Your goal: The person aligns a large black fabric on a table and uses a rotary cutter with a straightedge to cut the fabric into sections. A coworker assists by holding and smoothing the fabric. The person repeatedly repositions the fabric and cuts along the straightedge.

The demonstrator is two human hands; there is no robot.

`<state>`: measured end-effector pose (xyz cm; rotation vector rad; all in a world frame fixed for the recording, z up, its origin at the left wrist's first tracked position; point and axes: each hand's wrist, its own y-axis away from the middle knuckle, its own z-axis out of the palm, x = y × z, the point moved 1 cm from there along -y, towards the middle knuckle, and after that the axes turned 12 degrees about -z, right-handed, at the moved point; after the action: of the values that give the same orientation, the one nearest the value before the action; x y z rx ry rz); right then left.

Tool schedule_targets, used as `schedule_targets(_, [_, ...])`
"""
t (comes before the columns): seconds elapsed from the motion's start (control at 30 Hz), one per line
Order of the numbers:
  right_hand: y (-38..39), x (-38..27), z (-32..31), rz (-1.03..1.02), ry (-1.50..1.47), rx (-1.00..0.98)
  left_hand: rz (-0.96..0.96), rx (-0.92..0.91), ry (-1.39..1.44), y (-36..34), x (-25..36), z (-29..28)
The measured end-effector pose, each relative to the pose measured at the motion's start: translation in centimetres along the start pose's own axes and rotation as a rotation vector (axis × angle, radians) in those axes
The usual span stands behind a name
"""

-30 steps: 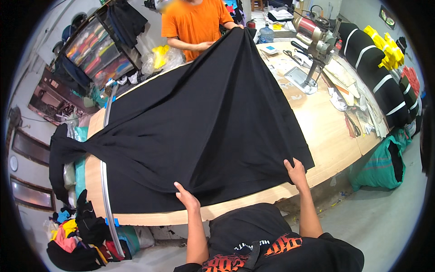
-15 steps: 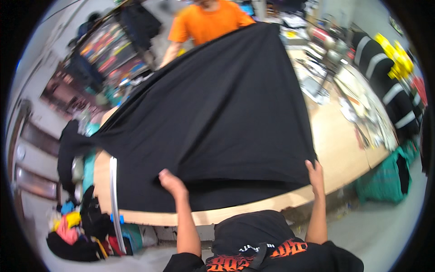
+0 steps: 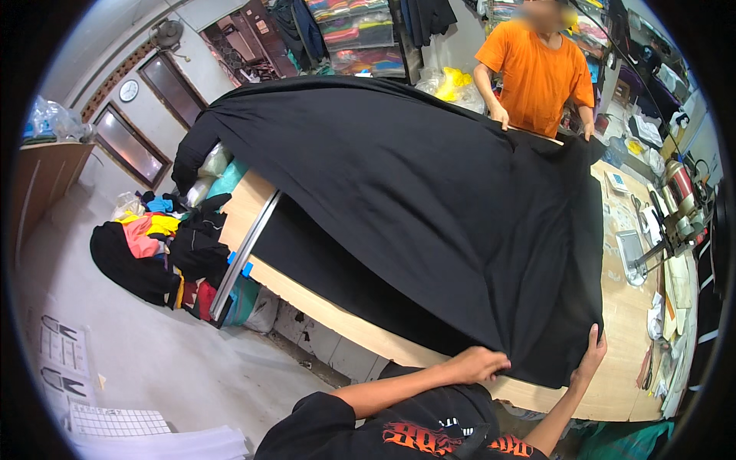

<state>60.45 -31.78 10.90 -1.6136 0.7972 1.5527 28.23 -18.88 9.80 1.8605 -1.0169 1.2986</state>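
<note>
A large sheet of black fabric (image 3: 399, 176) spreads over the wooden table, its upper layer raised in folds above another black layer (image 3: 330, 264). My left hand (image 3: 477, 365) is closed on the near edge of the upper layer and pulls it into a pinched crease. Close by, my right hand (image 3: 592, 353) grips the fabric near its right corner, thumb up, fingers partly hidden. Across the table, a person in an orange shirt (image 3: 537, 73) holds the far edge with both hands.
A metal rail (image 3: 249, 249) crosses the table (image 3: 307, 287) at the left. Heaped clothes (image 3: 146, 253) lie left of it. On the right stand a cutting machine (image 3: 678, 192), a small metal plate (image 3: 631, 253) and paper pieces (image 3: 675, 299). Shelves of folded cloth (image 3: 356, 38) stand behind.
The view has swung left. My left hand has moved in toward my right hand, drawing the fabric's near edge along. The co-worker's hands now show on the far edge.
</note>
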Motion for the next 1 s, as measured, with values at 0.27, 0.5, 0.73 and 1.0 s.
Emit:
schedule_targets(0.27, [-0.8,-3.5,-3.2,-0.102,0.088,0.096,-0.096,0.836,0.160,1.0,-0.2,-12.5])
schedule_targets(0.5, [0.3,2.0,-8.5,0.018,0.296,-0.011,-0.167,1.587,0.275,6.4,-7.2,-17.0])
schedule_targets(0.73, [4.3,11.9,-8.2,0.383,0.411,0.036,-0.525,1.472,0.596,11.7,-21.7,-20.1])
schedule_targets(1.0, [6.6,15.3,-8.8,0.536,0.315,0.202,-0.574,1.138,1.144,10.9,-29.2,-23.8])
